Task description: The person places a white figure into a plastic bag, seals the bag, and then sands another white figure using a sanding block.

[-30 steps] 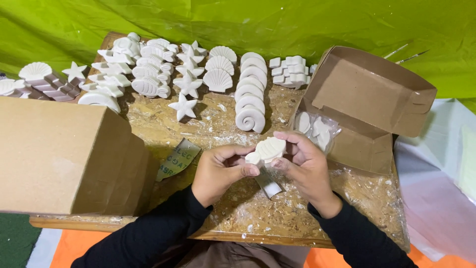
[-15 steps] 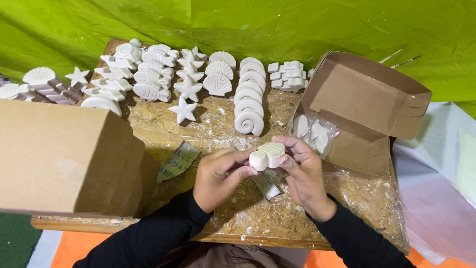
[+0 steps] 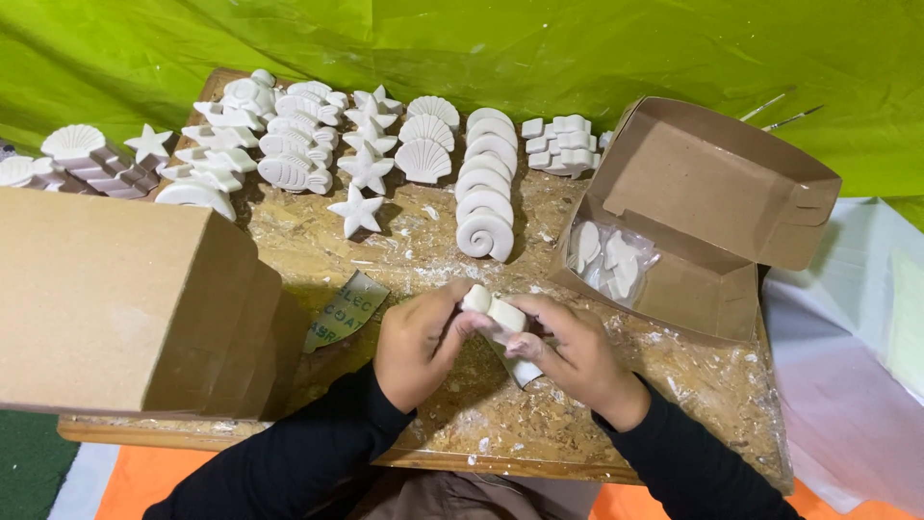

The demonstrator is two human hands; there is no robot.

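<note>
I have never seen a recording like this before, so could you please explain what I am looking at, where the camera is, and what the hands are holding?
There is no machine here: a person works with two bare hands, and the one picture comes from a camera worn on their head, looking down. The left hand and right hand meet over a wooden board dusted with white crumbs. Together they hold a small white cast piece in their fingers; its exact shape is hard to tell from this angle. At the far side of the board lie rows of white cast figures: starfish, scallop shells, spiral shells and fish. On the right stands an open cardboard box with a clear bag of white pieces inside. On the left is a closed cardboard box. Green cloth covers the background.
</note>
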